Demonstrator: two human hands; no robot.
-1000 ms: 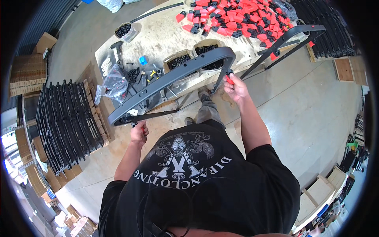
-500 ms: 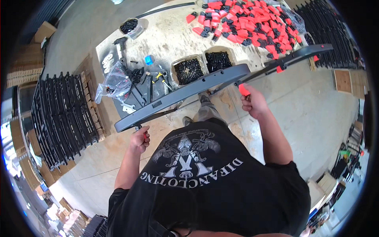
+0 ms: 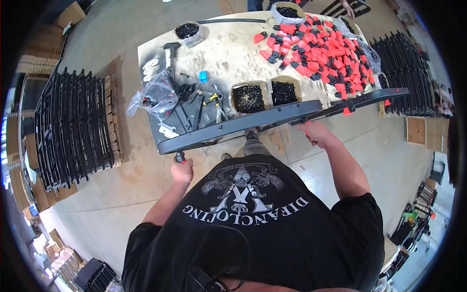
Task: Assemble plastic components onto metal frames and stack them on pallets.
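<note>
A long dark grey metal frame (image 3: 243, 120) with rounded ends lies slantwise before me, along the table's near side. At its left end, my left hand (image 3: 181, 171) is closed around a black-and-red plastic piece (image 3: 180, 157) just beneath the bar. My right hand (image 3: 318, 134) is closed on a red plastic piece (image 3: 303, 126) near the bar's right end, with most of that piece covered by the fingers. Farther right, the frame's narrower black part carries other red pieces (image 3: 347, 111).
Red-and-black plastic pieces (image 3: 321, 53) are heaped on the worktable (image 3: 219, 53). Boxes of small black parts (image 3: 248, 99), a hammer (image 3: 170, 54), pliers (image 3: 214, 100) and a plastic bag (image 3: 154, 100) lie there too. Stacked black frames (image 3: 73, 129) stand left. Another person's hand (image 3: 347, 9) shows far right.
The view has shifted, and the table's far side shows more, with another person's hand there. The bar's slant is flatter. My right hand sits closer under the frame, covering more of its red piece.
</note>
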